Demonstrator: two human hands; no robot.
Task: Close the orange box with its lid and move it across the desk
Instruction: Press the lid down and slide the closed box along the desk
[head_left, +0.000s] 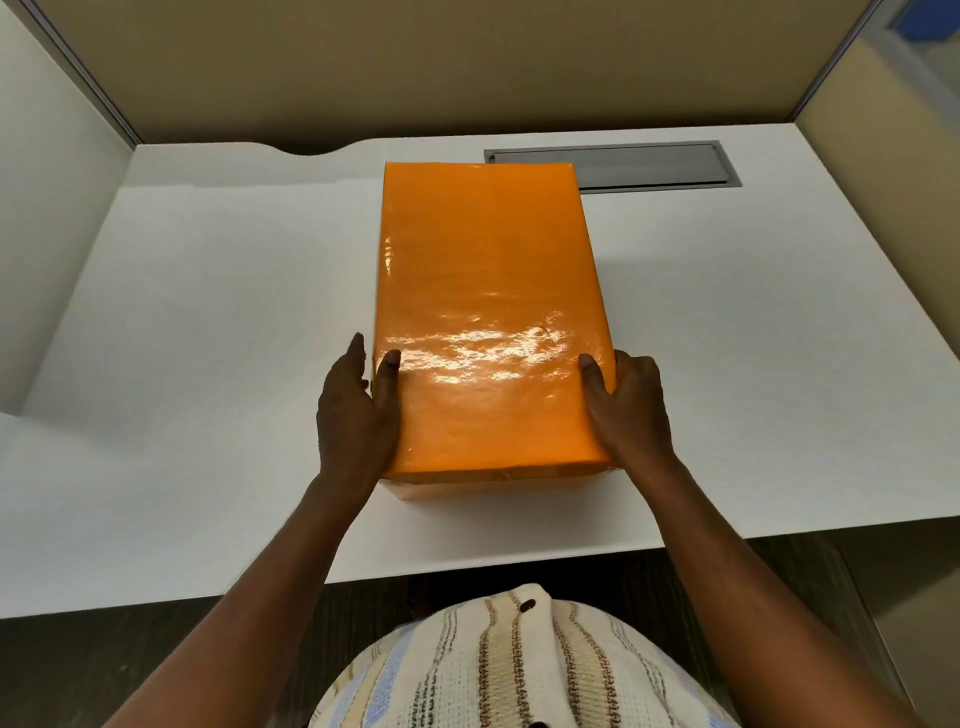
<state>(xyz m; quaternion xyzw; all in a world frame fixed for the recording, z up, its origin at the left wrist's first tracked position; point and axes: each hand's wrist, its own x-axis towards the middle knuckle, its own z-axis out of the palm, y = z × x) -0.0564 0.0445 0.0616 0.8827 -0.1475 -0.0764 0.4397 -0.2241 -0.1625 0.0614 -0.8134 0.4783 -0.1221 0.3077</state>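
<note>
A glossy orange box (483, 291) stands lengthwise in the middle of the white desk (208, 338), with its orange lid covering the top. My left hand (358, 410) grips the near left side, thumb on the lid and fingers down the side. My right hand (631, 410) grips the near right side the same way. The paler lower part of the box shows under the lid at the near end (467, 486).
A grey metal cable slot (649, 163) is set in the desk at the back right, partly behind the box. Beige partition walls (441, 67) enclose the desk on the back and sides. The desk's front edge runs just below my forearms.
</note>
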